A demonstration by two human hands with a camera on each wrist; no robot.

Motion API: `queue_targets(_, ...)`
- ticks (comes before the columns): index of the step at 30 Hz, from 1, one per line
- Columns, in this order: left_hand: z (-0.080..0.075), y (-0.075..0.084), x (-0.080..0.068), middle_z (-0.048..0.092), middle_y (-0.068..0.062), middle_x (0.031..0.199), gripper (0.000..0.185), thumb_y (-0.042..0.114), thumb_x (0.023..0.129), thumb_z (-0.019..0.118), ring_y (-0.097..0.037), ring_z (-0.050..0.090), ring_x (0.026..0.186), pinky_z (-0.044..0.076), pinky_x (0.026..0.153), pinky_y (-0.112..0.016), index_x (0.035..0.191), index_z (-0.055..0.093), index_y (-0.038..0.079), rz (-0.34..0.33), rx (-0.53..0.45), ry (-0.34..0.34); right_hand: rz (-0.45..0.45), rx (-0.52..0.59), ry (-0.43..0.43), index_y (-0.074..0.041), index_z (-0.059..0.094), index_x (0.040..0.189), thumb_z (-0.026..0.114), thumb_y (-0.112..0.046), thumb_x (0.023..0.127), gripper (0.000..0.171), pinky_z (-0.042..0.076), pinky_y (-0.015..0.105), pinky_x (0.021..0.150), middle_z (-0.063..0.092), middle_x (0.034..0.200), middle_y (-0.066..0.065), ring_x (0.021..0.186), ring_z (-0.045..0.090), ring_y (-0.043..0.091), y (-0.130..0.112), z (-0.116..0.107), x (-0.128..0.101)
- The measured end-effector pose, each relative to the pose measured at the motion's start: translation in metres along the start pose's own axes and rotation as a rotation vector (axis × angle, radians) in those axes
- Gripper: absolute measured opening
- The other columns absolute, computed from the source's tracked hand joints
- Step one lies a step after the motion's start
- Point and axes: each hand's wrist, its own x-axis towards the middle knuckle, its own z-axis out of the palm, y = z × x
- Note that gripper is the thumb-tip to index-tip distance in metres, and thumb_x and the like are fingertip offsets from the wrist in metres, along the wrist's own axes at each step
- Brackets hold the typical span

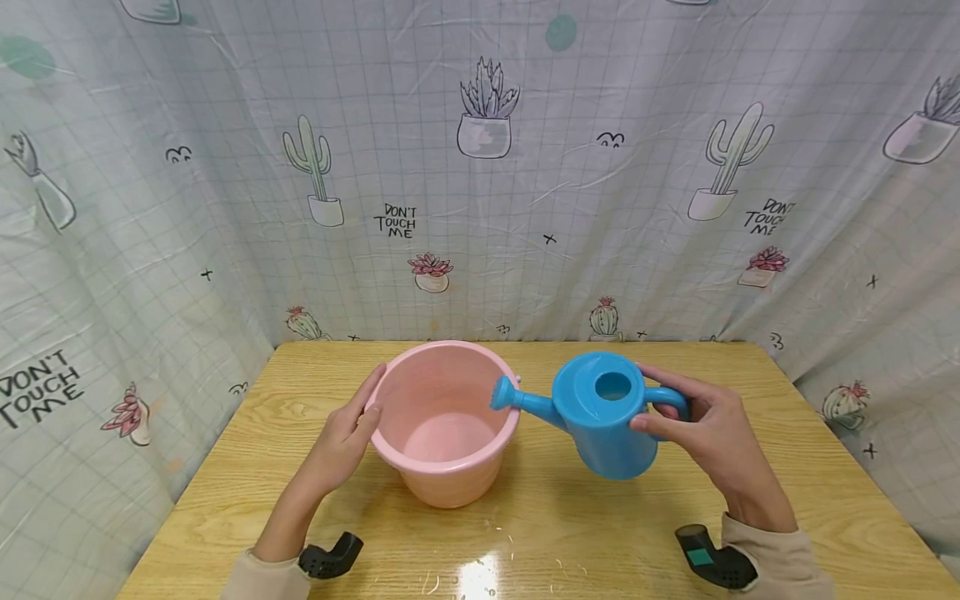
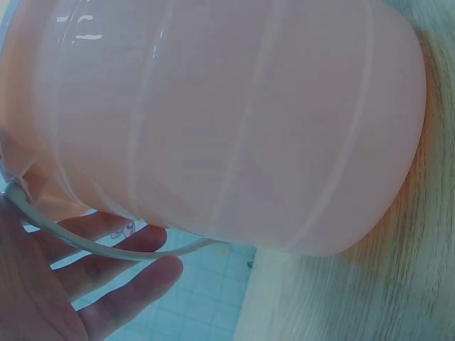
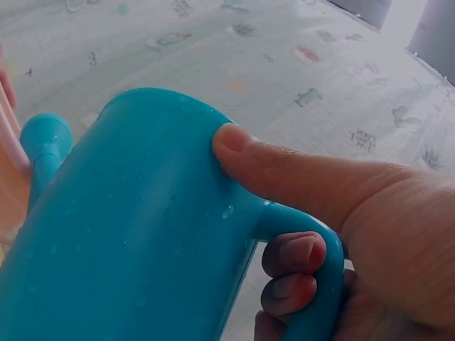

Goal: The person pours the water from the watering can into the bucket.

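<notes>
Head | right hand point(image 1: 716, 433) fingers grasp watering can point(image 1: 600, 417) handle | left hand point(image 1: 347, 433) fingers relaxed against bucket point(image 1: 442, 417)

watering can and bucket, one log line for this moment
right hand grips can handle | spout over bucket rim | left hand rests on bucket

"DON'T TOUCH ME" (printed repeatedly) stands on the curtain point(image 1: 525, 192).

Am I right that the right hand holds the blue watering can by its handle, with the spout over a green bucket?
Not quite: the bucket is pink, as the head view shows. The rest holds: the right hand grips the blue watering can by its handle, with the spout over the bucket's rim.
</notes>
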Motion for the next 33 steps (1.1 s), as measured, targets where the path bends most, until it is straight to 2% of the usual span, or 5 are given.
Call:
queue_targets(6,-0.0002,0.0005,-0.0001,0.039,-0.014,0.153,0.051,0.021,0.106,0.036,-0.029,0.046,0.134,0.041,0.104,-0.026,0.156,0.022,0.020,0.000,0.004,0.000,0.012,0.005,0.006,-0.002,0.056,0.134,0.076,-0.001,0.080,0.057,0.040,0.027,0.058,0.041,0.072,-0.003,0.068,0.045,0.010,-0.0002,0.0000,0.0005)
queue_targets(14,0.0001,-0.0003,0.0000,0.037,-0.013,0.154,0.052,0.021,0.106,0.035,-0.030,0.044,0.136,0.035,0.103,-0.016,0.156,0.022,0.018,-0.001,-0.012,-0.006,0.010,0.027,0.009,0.000,0.056,0.134,0.075,0.000,0.080,0.058,0.040,0.027,0.057,0.042,0.072,-0.004,0.067,0.045,0.010,-0.0012,0.0006,0.0008)
queue_targets(24,0.0006,-0.0004,0.0005,0.038,-0.013,0.154,0.051,0.022,0.106,0.035,-0.029,0.044,0.136,0.034,0.102,-0.014,0.155,0.023,0.015,-0.004,-0.008,-0.003,-0.039,0.111,-0.006,0.002,0.056,0.133,0.074,0.006,0.079,0.057,0.038,0.026,0.057,0.045,0.074,-0.003,0.068,0.045,0.009,-0.0014,-0.0002,0.0007)
queue_targets(33,0.0008,-0.0012,-0.0002,0.038,-0.014,0.153,0.051,0.021,0.106,0.035,-0.029,0.045,0.135,0.037,0.103,-0.018,0.156,0.022,0.019,-0.002,-0.009,-0.005,-0.044,0.033,-0.005,0.000,0.056,0.134,0.074,0.003,0.080,0.057,0.039,0.026,0.056,0.044,0.073,-0.002,0.068,0.046,0.011,-0.0012,-0.0001,-0.0003)
